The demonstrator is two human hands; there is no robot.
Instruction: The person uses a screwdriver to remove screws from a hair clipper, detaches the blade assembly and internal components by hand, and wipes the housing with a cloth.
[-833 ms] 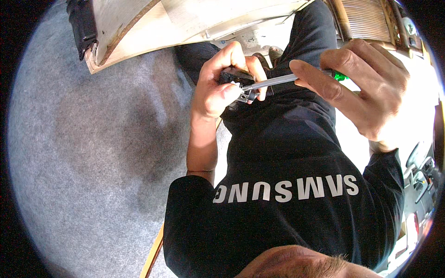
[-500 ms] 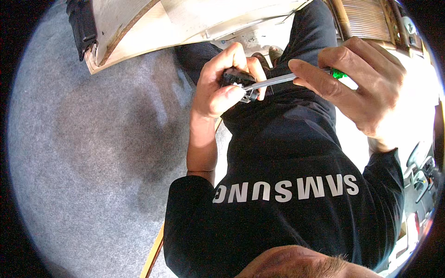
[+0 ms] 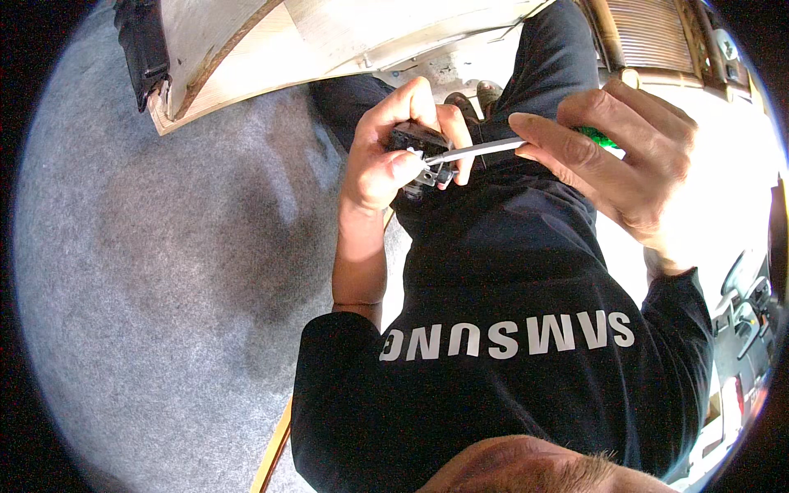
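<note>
In my left hand sits a small black device with metal parts showing on its near side. The fingers curl round its far side and the thumb presses its near edge. My right hand grips a screwdriver by its green handle, which the fingers partly hide. Its silver shaft points left, with the tip at the metal part of the device beside my left thumb. Whether the tip sits in a screw is too small to tell. Both hands are raised above my lap.
A pale wooden table edge runs across the top, with a black object at its left corner. Grey carpet covers the floor on the left. A slatted wooden piece stands at the upper right.
My left hand has turned the black device slightly, so more of its metal side shows. The right hand has shifted a little left and down; the screwdriver tip remains at the device.
</note>
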